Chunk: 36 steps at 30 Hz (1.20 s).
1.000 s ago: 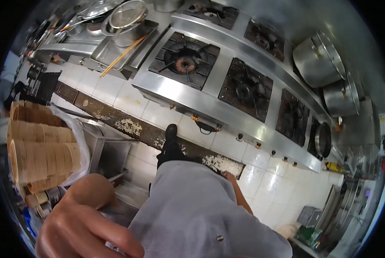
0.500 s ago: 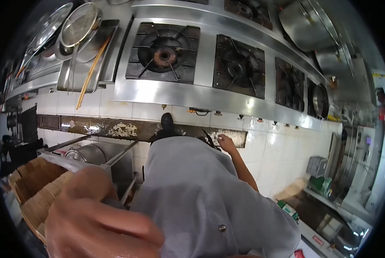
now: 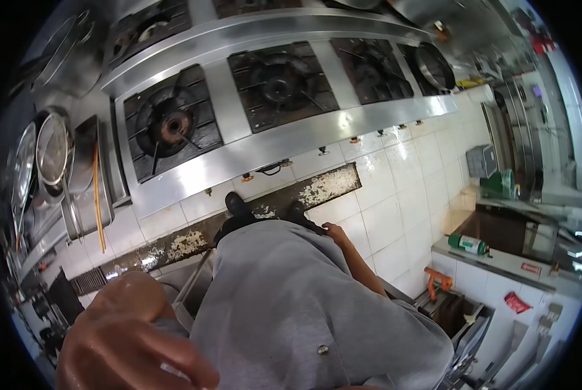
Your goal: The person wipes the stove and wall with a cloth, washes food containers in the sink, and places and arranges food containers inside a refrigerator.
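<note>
The stove (image 3: pixel 278 88) was untouched by left hand (image 3: pixel 132 344) (lower left) or right hand (image 3: pixel 333 233) (centre), grips indiscernible; contact required reaching.

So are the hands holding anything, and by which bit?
Nothing shows in the right hand; the left hand is curled, so its hold can't be told.

- Your view has swung right; stove (image 3: pixel 258 138) now slants up toward the right.
- Steamers have left your view.
- Orange object (image 3: pixel 438 279) newly visible at right; bottle (image 3: pixel 468 244) higher.
- Your left hand (image 3: pixel 125 344) sits lower than half a second ago.
</note>
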Each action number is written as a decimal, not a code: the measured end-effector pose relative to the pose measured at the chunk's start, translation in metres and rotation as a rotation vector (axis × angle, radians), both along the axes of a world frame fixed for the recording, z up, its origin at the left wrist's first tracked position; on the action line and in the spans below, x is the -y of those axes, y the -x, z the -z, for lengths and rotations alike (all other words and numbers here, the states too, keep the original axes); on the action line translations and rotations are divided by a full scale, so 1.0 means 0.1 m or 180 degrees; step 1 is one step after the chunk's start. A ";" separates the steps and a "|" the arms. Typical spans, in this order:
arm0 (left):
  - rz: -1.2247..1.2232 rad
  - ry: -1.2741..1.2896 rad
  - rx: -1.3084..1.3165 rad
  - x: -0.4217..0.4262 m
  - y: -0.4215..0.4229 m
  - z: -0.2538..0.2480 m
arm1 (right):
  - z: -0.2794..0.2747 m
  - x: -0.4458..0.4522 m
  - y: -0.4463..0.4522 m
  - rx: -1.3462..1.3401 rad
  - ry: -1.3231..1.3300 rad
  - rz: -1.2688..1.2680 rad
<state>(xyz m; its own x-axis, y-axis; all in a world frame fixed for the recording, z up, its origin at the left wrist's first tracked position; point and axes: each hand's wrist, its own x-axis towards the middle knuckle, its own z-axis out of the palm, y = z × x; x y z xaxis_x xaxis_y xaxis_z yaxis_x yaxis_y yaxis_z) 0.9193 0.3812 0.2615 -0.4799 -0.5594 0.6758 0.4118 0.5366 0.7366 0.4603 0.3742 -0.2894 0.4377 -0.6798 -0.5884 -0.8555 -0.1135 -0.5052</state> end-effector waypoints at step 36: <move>-0.0476 -0.0998 -0.0301 -0.52 2.07 0.05 | 0.24 0.61 1.48 -0.0233 -0.0421 0.0167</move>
